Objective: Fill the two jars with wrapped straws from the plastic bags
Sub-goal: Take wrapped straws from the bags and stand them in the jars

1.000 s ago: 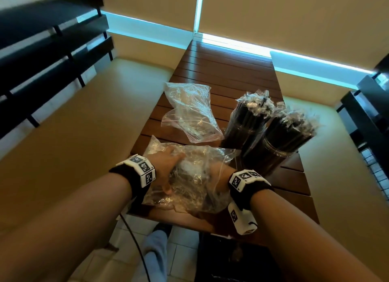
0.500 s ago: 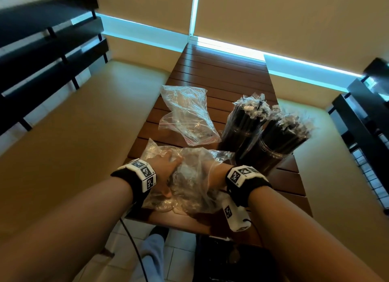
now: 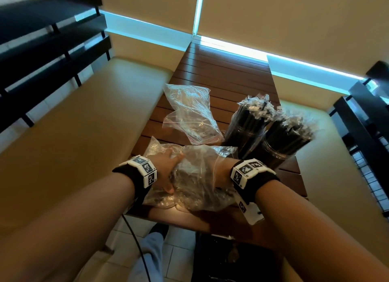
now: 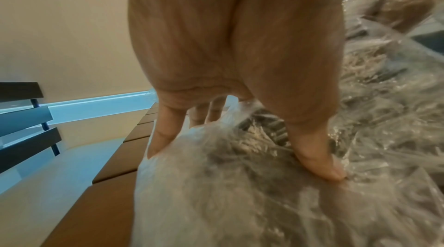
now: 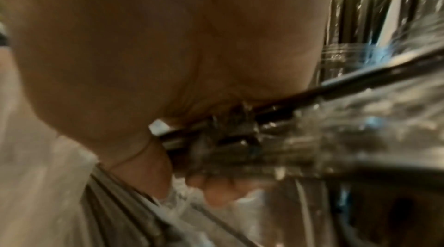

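Note:
Two glass jars point(image 3: 244, 136) point(image 3: 277, 153), packed with black wrapped straws, stand at the table's right side. A clear plastic bag point(image 3: 195, 176) with wrapped straws lies at the near edge. My left hand point(image 3: 166, 172) grips that bag point(image 4: 240, 184) from outside, thumb and fingers curled over the plastic. My right hand point(image 3: 221, 172) is inside the bag, seen through the plastic. In the right wrist view its fingers point(image 5: 216, 192) curl round a bundle of wrapped straws point(image 5: 240, 137). A jar of straws point(image 5: 355, 42) stands just behind.
A second, crumpled clear bag point(image 3: 189, 115) lies farther back on the slatted wooden table point(image 3: 223, 71). Beige bench seats point(image 3: 73, 134) flank the table on both sides, with dark slatted backrests. A dark bag point(image 3: 231, 258) sits on the floor under the near edge.
The left hand has gathered the near bag tighter and drawn it slightly toward me. The right hand stays inside the bag. Jars and far bag have not moved.

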`<action>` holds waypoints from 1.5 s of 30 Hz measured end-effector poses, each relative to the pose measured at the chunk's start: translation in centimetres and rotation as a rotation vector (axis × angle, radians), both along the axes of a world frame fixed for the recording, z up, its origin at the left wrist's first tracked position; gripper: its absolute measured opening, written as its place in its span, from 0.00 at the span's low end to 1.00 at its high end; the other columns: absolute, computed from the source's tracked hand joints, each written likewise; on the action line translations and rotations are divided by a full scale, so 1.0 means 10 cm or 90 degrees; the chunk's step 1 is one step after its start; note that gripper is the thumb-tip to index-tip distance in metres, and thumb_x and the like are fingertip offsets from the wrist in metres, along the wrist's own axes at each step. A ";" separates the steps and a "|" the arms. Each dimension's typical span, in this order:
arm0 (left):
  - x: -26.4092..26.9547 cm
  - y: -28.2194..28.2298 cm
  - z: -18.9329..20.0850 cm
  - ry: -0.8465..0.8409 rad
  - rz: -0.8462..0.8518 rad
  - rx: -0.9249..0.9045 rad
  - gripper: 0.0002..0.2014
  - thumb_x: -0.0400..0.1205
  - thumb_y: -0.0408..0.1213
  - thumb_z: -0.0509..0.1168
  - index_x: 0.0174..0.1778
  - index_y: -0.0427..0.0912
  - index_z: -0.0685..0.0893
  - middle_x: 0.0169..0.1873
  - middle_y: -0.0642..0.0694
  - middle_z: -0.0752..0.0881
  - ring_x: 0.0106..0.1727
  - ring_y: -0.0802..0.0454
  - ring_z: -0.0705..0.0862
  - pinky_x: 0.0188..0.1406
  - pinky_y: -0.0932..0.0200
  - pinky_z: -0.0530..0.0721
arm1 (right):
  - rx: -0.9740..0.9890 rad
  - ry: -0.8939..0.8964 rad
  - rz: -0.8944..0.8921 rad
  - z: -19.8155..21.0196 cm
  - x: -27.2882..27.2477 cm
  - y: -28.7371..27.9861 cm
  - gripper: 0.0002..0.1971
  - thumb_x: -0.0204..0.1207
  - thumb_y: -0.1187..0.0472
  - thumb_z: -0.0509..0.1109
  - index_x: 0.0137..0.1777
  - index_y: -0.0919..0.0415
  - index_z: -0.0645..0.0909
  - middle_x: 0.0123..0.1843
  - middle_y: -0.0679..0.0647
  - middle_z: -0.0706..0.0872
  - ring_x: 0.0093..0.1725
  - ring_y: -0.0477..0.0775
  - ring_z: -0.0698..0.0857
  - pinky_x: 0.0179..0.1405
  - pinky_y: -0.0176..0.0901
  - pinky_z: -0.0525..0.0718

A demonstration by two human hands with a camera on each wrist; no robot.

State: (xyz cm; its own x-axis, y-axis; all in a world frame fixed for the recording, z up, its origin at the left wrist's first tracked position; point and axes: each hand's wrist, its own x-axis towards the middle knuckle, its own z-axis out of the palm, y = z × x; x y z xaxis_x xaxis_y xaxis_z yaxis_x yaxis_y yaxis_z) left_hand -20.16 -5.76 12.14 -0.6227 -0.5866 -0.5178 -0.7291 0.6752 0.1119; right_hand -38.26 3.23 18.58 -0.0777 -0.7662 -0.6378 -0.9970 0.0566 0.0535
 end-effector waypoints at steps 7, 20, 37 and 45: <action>-0.06 0.05 -0.05 -0.004 -0.003 -0.023 0.63 0.63 0.61 0.81 0.86 0.55 0.46 0.85 0.39 0.52 0.81 0.35 0.65 0.77 0.40 0.72 | -0.080 -0.006 -0.041 -0.08 -0.01 0.21 0.29 0.73 0.49 0.74 0.74 0.45 0.71 0.72 0.52 0.78 0.69 0.64 0.80 0.63 0.54 0.83; -0.13 0.06 -0.02 0.000 0.045 -0.053 0.63 0.52 0.67 0.79 0.82 0.53 0.57 0.77 0.43 0.68 0.74 0.39 0.76 0.70 0.45 0.79 | -0.261 0.270 0.054 1.39 -0.55 0.68 0.13 0.79 0.48 0.69 0.55 0.54 0.87 0.37 0.50 0.80 0.37 0.56 0.79 0.37 0.45 0.76; -0.94 0.67 2.36 0.791 0.094 0.329 0.24 0.70 0.58 0.74 0.60 0.53 0.85 0.68 0.48 0.85 0.69 0.47 0.82 0.71 0.46 0.78 | -0.680 -0.087 -0.205 1.53 -0.44 0.89 0.09 0.83 0.51 0.63 0.56 0.55 0.74 0.42 0.54 0.83 0.41 0.60 0.81 0.33 0.45 0.70; -1.49 1.12 2.99 1.134 0.386 0.357 0.25 0.78 0.57 0.72 0.36 0.36 0.78 0.12 0.54 0.70 0.16 0.54 0.73 0.36 0.51 0.79 | -0.923 -0.365 -0.307 1.52 -0.21 0.67 0.16 0.80 0.53 0.66 0.67 0.49 0.74 0.42 0.57 0.90 0.41 0.60 0.88 0.41 0.55 0.88</action>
State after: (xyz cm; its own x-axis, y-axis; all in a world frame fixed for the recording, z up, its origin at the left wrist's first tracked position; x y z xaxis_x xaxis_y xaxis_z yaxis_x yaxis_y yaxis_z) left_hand -35.07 5.43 42.01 -0.3720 -0.9078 0.1937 0.3536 0.0544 0.9338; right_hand -40.34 9.97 33.76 -0.4942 -0.6921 0.5261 -0.7422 0.0207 -0.6698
